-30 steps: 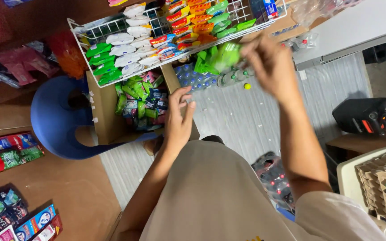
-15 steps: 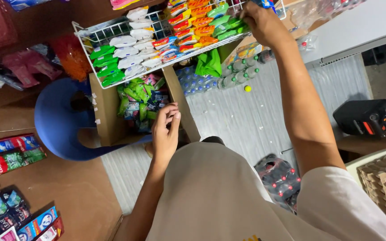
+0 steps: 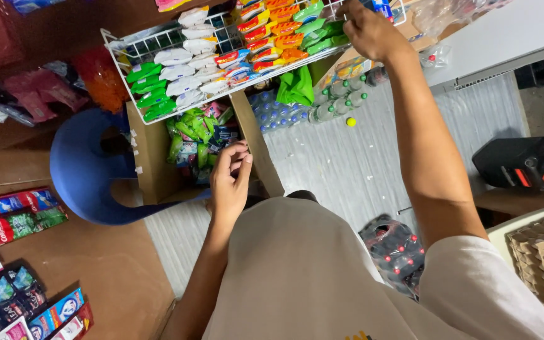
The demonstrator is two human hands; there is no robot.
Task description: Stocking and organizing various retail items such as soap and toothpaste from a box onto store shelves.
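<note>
My right hand [image 3: 373, 31] reaches up to the right end of a white wire basket [image 3: 116, 47] filled with rows of small packets. Its fingers lie over the green packets [image 3: 322, 34] there and are hidden, so any hold is unclear. Orange and red packets [image 3: 272, 38] sit beside them, then white ones [image 3: 187, 53] and more green ones [image 3: 149, 94] at the left end. My left hand [image 3: 229, 182] hovers lower, fingers curled with nothing visible in them, at the edge of an open cardboard box [image 3: 152, 170] holding green sachets [image 3: 190, 135].
A blue plastic chair [image 3: 86, 170] stands left of the box. Plastic bottles [image 3: 335, 104] and a green cloth [image 3: 296, 85] lie under the basket. Toothpaste boxes [image 3: 7, 217] line the left shelf. A black device [image 3: 524, 164], egg trays [image 3: 536, 242] and shrink-wrapped bottles [image 3: 395, 245] are at right.
My right hand has risen from beside the basket to its right end. My left hand dropped slightly toward the box and curled its fingers.
</note>
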